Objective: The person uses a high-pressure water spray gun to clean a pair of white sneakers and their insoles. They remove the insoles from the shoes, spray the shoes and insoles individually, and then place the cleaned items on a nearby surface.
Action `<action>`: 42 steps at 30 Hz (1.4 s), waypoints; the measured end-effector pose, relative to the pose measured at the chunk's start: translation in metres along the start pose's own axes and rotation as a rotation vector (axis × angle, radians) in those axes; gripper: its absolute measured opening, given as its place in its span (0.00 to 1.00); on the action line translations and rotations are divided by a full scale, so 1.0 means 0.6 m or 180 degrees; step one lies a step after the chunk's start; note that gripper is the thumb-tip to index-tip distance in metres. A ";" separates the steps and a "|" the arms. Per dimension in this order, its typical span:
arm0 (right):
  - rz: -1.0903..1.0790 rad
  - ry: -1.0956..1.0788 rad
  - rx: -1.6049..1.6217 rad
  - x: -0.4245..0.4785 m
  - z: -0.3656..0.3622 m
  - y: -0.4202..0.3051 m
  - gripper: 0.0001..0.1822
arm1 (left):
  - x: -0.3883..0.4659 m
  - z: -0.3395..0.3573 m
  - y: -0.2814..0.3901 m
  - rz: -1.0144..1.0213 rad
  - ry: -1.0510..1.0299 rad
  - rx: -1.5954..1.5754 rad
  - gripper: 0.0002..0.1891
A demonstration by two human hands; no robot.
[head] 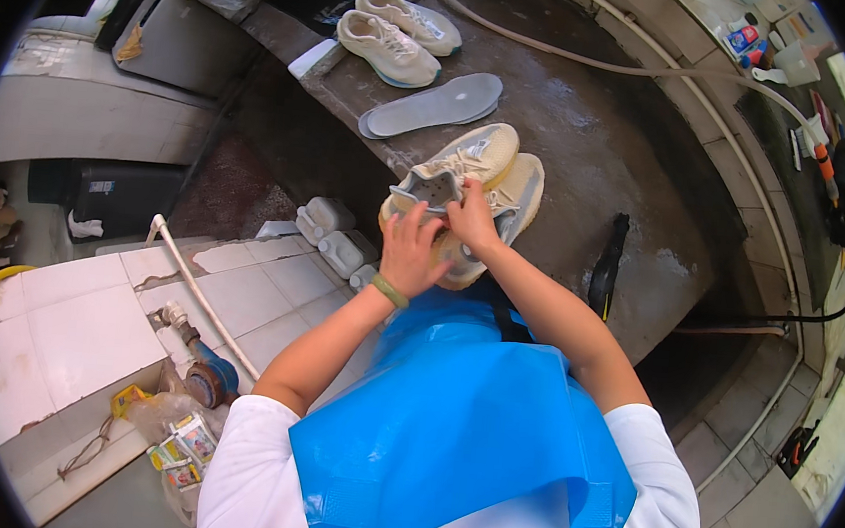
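Note:
A cream knit sneaker (487,152) with a grey lining lies on the dark work surface, its toe pointing away from me. My right hand (473,216) pinches the edge of its collar near the laces. Against the near side of the same collar rest the spread fingers of my left hand (412,252), which has a green bangle at the wrist. Inside the shoe opening, a footbed with small dark dots (436,190) shows. The matching sneaker (523,190) sits close on the right, partly hidden by my right hand and forearm.
Two grey insoles (435,106) lie stacked beyond the sneakers. Farther back stands an off-white pair of shoes (395,50). A black-handled tool (608,267) lies to the right. A hose (558,50) crosses the back. White jugs (342,250) stand below on the left, near a tiled ledge (242,280).

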State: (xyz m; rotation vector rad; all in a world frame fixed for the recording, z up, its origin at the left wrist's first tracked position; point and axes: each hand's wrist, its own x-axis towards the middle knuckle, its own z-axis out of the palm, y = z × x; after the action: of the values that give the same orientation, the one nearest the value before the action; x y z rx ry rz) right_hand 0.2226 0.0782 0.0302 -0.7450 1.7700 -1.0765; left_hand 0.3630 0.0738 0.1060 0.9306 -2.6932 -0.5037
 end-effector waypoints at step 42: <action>0.1388 0.1935 0.0239 0.039 -0.113 -0.002 0.14 | 0.420 -0.233 -0.961 -0.2193 -0.0615 0.0448 0.10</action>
State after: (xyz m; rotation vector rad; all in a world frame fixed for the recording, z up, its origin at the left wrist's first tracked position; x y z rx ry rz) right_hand 0.1511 0.0825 0.0363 0.0476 2.2411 -1.1209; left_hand 0.5324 -0.5439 0.0333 1.9548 -2.5313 -0.5510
